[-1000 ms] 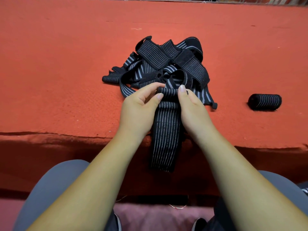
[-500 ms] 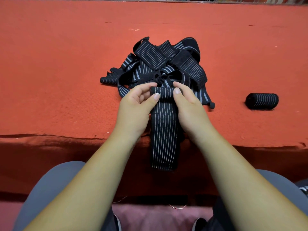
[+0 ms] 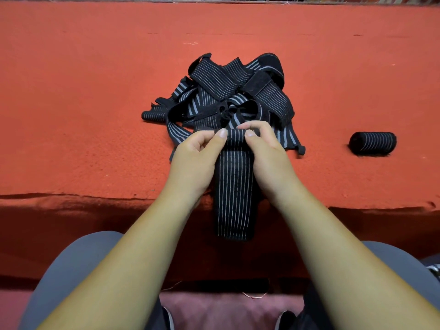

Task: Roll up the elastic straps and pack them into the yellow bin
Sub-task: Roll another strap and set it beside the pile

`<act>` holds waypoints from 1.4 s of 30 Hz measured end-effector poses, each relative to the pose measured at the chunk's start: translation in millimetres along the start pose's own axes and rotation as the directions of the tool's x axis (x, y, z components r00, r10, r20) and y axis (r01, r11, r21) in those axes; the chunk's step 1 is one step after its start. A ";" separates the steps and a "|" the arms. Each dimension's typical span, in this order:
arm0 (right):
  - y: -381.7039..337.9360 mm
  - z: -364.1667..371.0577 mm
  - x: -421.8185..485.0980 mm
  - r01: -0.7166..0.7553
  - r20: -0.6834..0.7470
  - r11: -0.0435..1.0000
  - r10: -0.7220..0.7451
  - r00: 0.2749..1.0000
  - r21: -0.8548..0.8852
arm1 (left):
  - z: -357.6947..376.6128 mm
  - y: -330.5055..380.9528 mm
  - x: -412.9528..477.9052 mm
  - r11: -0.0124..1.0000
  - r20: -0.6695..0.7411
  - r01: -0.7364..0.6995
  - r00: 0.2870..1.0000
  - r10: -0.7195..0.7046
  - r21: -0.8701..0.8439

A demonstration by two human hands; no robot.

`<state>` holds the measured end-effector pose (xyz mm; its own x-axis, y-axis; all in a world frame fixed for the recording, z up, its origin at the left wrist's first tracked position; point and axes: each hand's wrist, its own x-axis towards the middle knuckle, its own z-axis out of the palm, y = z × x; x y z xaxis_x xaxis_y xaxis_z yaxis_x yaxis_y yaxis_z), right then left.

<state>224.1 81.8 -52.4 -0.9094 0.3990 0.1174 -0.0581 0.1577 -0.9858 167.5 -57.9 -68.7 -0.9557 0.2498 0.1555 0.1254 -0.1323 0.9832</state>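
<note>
Two hands shared a grip on one strap (image 3: 234, 186); the left hand (image 3: 197, 158) pinched the left end of its small rolled-up top between thumb and curled fingers, and the right hand (image 3: 266, 158) pinched the right end the same way, so each grip was closed on the cloth; the fingertips behind the roll were hidden. The strap was black with thin pale stripes; from the rolled top it ran flat towards the person between the two wrists, and its loose end hung over the front edge of the table (image 3: 83, 103), which was covered in red cloth.

Just beyond the hands, touching the rolled top, lay one tangled pile (image 3: 238, 91) of the same striped straps; how many were in it could not be counted, since they crossed and covered one another. Well apart to the right lay one finished roll (image 3: 372, 143), on its side on the cloth.

Two knees in grey trousers (image 3: 78, 258) showed below the forearms; the right one was partly cut off by the picture's edge; the strip along the table's far edge was too thin to make out.
</note>
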 end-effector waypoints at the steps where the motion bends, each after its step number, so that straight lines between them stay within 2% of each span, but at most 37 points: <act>1: -0.2 0.3 0.2 -0.011 -0.002 1.000 0.012 1.000 0.010 | -0.1 -0.7 0.3 1.000 0.002 -0.012 1.000 0.012 -0.016; 6: -2.3 -0.6 1.2 -0.060 -0.013 0.998 0.060 0.998 -0.018 | -4.7 -3.5 3.9 0.998 0.048 -0.033 0.998 0.036 -0.058; 10: 1.9 -0.8 4.9 -0.038 -0.027 0.999 0.037 0.999 -0.026 | -4.7 -2.6 2.8 0.996 0.066 0.016 0.998 -0.010 -0.092; 17: 5.5 -0.6 3.1 -0.011 0.049 0.999 0.012 0.999 -0.031 | -7.6 0.3 -1.6 0.998 0.136 -0.034 0.990 0.025 0.061; 21: 4.6 -1.9 4.0 -0.017 0.073 0.998 0.021 0.997 -0.063 | -5.0 1.7 -3.4 0.993 0.108 -0.070 0.992 0.059 0.098; 26: 4.7 1.1 5.8 -0.027 0.009 0.990 0.028 1.000 -0.139 | -3.7 3.6 0.3 0.997 0.069 -0.082 0.994 0.081 0.013; 31: 7.4 -3.4 5.4 0.078 -0.029 0.989 -0.083 0.996 -0.129 | -8.4 6.3 0.8 1.000 0.090 0.008 0.996 -0.007 -0.008; 35: 8.3 -5.5 4.1 0.154 -0.007 0.980 -0.157 0.988 -0.126 | -6.4 13.0 -2.4 0.996 0.026 0.060 0.998 -0.062 0.064; 38: 7.8 -4.3 1.1 0.193 0.027 0.974 -0.192 0.981 -0.119 | -6.4 11.4 -1.9 0.997 0.004 0.066 0.998 -0.066 0.043; 42: 2.7 0.5 1.6 0.110 0.008 0.990 -0.110 0.994 -0.082 | -10.6 12.9 1.0 0.999 -0.042 0.037 0.998 -0.038 -0.024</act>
<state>222.3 82.4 -55.0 -0.9006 0.3724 0.2241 -0.1238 0.2746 -0.9536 165.4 -69.6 -56.9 -0.9701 0.2142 0.1139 0.0835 -0.1460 0.9858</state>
